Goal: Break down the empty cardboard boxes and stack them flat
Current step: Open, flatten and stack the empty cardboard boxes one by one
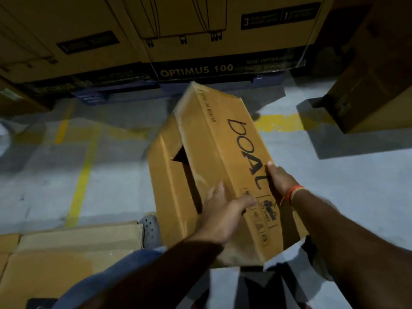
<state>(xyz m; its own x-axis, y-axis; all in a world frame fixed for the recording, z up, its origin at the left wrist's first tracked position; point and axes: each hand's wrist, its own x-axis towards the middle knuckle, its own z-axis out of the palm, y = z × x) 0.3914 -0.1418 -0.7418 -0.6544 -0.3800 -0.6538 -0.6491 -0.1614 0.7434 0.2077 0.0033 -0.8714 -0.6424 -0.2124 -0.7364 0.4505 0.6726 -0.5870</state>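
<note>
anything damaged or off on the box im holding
Yes. The boat-printed box has a ragged tear along the fold on its left face, opening a dark hole into the inside. The left hand lies on top just below it, and the right hand holds the right edge. Otherwise the box still looks unflattened.

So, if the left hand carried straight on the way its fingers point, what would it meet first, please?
The left hand already rests on the cardboard box, fingers aimed up and right across its printed face. Going on, it would likely slide over that face toward the right hand at the far edge, though depth is unclear.
</note>
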